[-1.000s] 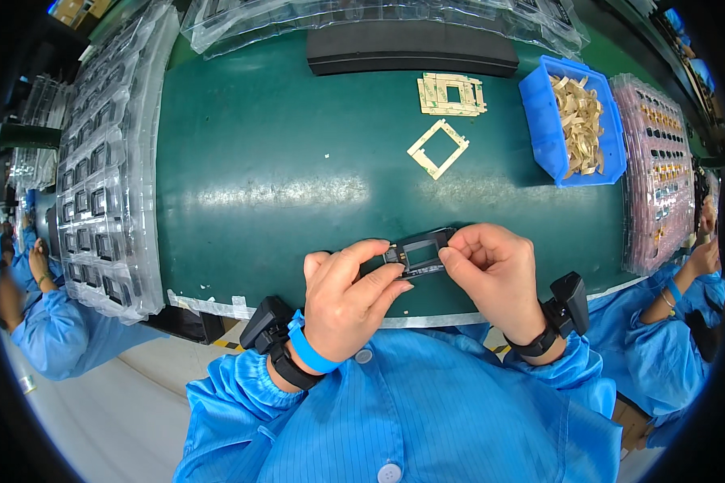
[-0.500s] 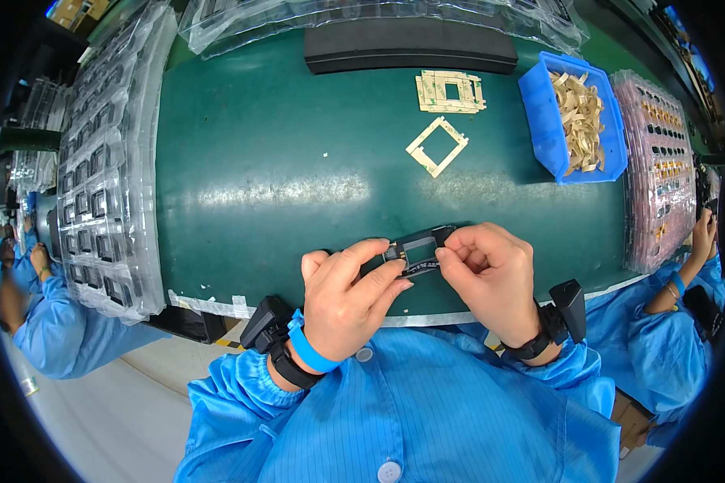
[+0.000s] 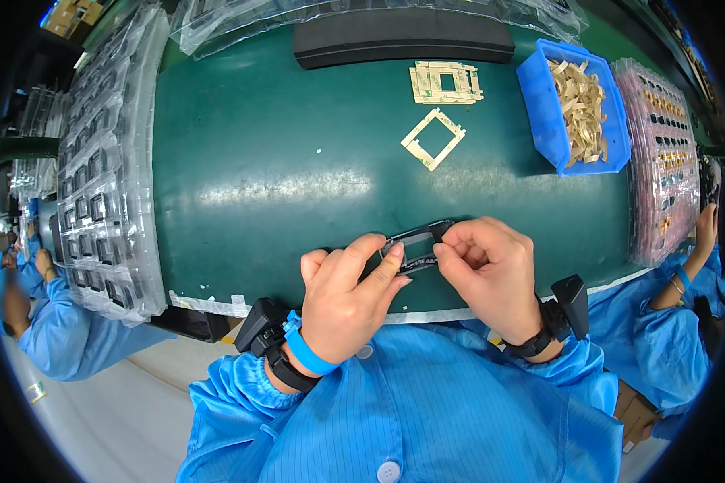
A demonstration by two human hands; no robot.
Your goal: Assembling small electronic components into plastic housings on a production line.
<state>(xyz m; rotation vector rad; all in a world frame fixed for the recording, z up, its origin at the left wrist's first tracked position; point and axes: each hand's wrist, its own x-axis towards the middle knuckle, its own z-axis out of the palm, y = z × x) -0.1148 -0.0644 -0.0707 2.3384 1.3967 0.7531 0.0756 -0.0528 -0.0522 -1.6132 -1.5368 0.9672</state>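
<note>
A small black rectangular plastic frame (image 3: pixel 418 266) with a pale grey window sits tilted between my hands, near the table's front edge. My left hand (image 3: pixel 342 294) is closed on its left end, with the index finger and thumb lying over that side. At the frame's right end my right hand (image 3: pixel 493 270) pinches with thumb and index finger. Fingertips cover both ends, so I cannot make out whether the right one also grips some small part. Beyond the hands lies one cream adhesive frame (image 3: pixel 413 148), turned cornerwise, with a stack of similar cream adhesive sheets (image 3: pixel 424 94) behind it.
A blue bin (image 3: pixel 546 135) of tan peeled strips stands at the right, beside stacked pinkish trays (image 3: pixel 643 205). Stacked clear trays (image 3: pixel 141 177) line the left edge. A long black block (image 3: pixel 403 42) lies at the back. Co-workers in blue sit on either side.
My left thumb has shifted up over the frame's left side, covering the metallic detail seen there before. Both hands still hold the frame in nearly the same place. The view has moved slightly.
</note>
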